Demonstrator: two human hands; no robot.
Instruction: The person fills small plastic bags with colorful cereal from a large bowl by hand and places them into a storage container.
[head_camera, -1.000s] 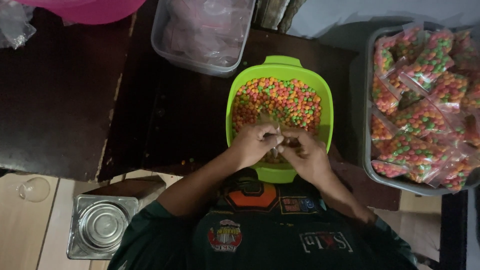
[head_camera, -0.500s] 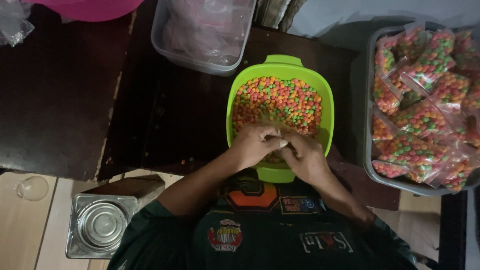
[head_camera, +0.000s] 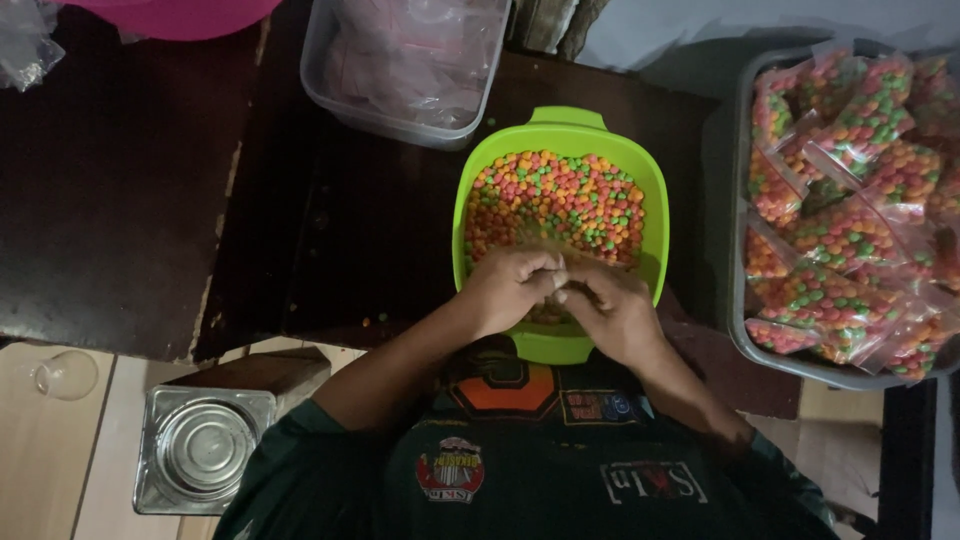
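Note:
A lime-green tub (head_camera: 556, 135) on the dark table holds a heap of small orange, green, yellow and pink candies (head_camera: 560, 200). My left hand (head_camera: 508, 288) and my right hand (head_camera: 612, 308) meet over the tub's near edge, fingertips pinched together on a small clear plastic bag (head_camera: 548, 262) that is mostly hidden between them. What is inside the bag cannot be made out.
A grey tray (head_camera: 738, 330) at the right is piled with several filled candy bags (head_camera: 850, 210). Behind the tub stands a clear container (head_camera: 330, 95) of empty bags. A square metal tin (head_camera: 200, 445) and a glass (head_camera: 65, 373) sit low at the left. A pink basin (head_camera: 170, 15) is top left.
Both hands have stayed over the tub's near edge, with only small finger movements on the bag. Nothing else has moved.

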